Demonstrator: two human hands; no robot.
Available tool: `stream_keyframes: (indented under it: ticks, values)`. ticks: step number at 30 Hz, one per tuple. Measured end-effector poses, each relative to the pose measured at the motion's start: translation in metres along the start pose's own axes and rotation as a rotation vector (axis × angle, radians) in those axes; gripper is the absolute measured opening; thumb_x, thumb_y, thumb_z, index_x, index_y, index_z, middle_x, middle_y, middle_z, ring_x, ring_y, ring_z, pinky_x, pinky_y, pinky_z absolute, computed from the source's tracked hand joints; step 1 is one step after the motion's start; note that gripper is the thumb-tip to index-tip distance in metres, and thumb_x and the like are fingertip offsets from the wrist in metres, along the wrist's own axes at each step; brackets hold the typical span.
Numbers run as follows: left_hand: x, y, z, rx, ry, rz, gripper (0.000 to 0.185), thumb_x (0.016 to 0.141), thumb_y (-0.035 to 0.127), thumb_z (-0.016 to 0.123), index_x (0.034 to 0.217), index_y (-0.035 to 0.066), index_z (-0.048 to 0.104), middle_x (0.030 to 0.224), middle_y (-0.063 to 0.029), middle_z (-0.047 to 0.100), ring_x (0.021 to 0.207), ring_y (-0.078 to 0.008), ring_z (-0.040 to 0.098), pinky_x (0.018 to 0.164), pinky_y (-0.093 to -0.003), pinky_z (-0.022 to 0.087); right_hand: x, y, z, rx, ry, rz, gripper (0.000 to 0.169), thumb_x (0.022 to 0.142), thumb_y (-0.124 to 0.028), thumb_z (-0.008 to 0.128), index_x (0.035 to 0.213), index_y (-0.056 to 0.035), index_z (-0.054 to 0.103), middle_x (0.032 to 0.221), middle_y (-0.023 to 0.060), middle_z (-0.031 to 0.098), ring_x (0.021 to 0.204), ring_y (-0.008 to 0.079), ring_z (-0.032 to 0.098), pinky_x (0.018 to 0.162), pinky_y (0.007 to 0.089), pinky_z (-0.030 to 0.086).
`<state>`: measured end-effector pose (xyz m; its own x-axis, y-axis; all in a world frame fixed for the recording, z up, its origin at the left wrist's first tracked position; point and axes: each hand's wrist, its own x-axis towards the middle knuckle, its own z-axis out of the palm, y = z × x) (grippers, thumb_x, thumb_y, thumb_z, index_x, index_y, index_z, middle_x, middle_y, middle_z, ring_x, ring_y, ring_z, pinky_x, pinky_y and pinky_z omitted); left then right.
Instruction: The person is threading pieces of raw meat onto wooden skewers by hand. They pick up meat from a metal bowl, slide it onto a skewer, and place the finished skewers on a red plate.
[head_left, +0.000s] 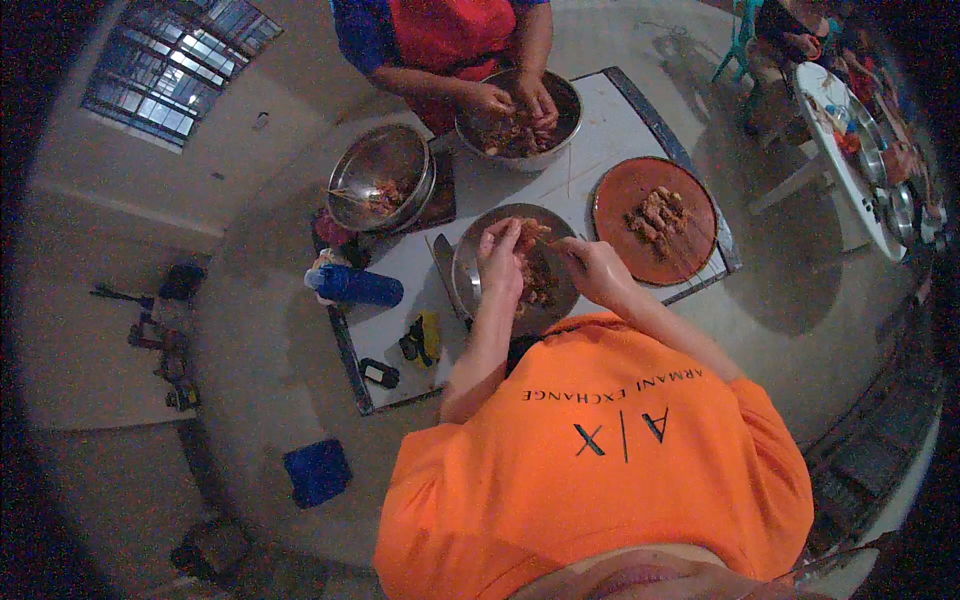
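Note:
My left hand (502, 259) pinches a piece of seasoned meat (531, 231) above a metal bowl (469, 259). Between the fingers of my right hand (596, 268) is a thin wooden skewer (556, 243), its tip toward the meat; whether it has pierced the meat is hard to see. More marinated meat pieces (536, 281) lie in the bowl below both hands. To the right, a round reddish-brown tray (615, 199) carries several meat-laden skewers (658, 214), their bare sticks pointing toward the near right edge.
Across the white table (592, 135), another person's hands (525, 105) work in a metal pot (517, 161) of meat. Beside it stands a steel bowl (375, 157) with some meat and sticks. A blue bottle (360, 285), yellow-black item (424, 339) and small black device (379, 373) occupy the left side.

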<state>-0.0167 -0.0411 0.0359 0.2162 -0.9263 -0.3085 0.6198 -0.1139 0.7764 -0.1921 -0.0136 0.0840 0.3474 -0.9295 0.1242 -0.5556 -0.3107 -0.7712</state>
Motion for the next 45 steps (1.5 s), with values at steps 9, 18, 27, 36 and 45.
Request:
stream_keyframes:
  ticks: [9,18,27,36,45]
  values:
    - [-0.006,0.007,0.005,0.037,-0.039,0.027,0.013,0.087,0.011,0.067,0.094,0.009,0.057,0.093,-0.0064,0.066,0.082,-0.0167,0.064,0.069,-0.0294,0.051,-0.004,-0.004,-0.005,0.026,0.038,-0.057,0.026,0.085,-0.007,0.056,0.109,-0.0081,0.066,0.08,0.0224,0.063,0.066,0.0375,0.061,0.06,0.0412,0.048]
    - [0.003,0.004,-0.008,-0.053,-0.096,-0.027,0.005,0.088,0.01,0.065,0.091,0.008,0.062,0.091,-0.0069,0.067,0.078,-0.0155,0.064,0.066,-0.0268,0.053,-0.004,-0.001,-0.002,0.062,0.083,-0.115,0.028,0.085,-0.005,0.055,0.111,-0.0086,0.065,0.077,0.0215,0.062,0.062,0.0369,0.06,0.058,0.0402,0.047]
    - [0.005,0.01,-0.007,-0.075,-0.066,-0.08,0.007,0.086,0.01,0.068,0.09,0.008,0.063,0.089,-0.0061,0.067,0.074,-0.0153,0.063,0.066,-0.0272,0.054,-0.002,-0.003,0.002,0.112,0.102,-0.124,0.026,0.086,-0.004,0.053,0.11,-0.0061,0.063,0.084,0.0217,0.064,0.07,0.0384,0.062,0.062,0.041,0.048]
    - [-0.003,0.013,0.001,-0.068,0.007,-0.074,0.009,0.084,0.008,0.07,0.091,0.006,0.064,0.086,-0.0055,0.067,0.073,-0.0157,0.064,0.067,-0.0278,0.054,0.003,-0.001,0.014,0.118,0.096,-0.07,0.026,0.086,-0.002,0.053,0.11,-0.0047,0.062,0.095,0.0214,0.065,0.087,0.0401,0.063,0.072,0.0415,0.049]
    - [-0.007,-0.003,0.006,0.033,-0.017,-0.007,0.012,0.085,0.006,0.067,0.096,0.004,0.062,0.094,-0.0083,0.067,0.083,-0.0185,0.064,0.073,-0.0299,0.053,0.01,-0.002,0.021,0.096,0.2,-0.102,0.021,0.088,-0.008,0.054,0.108,-0.0029,0.059,0.093,0.0216,0.065,0.082,0.0435,0.062,0.068,0.0452,0.05]
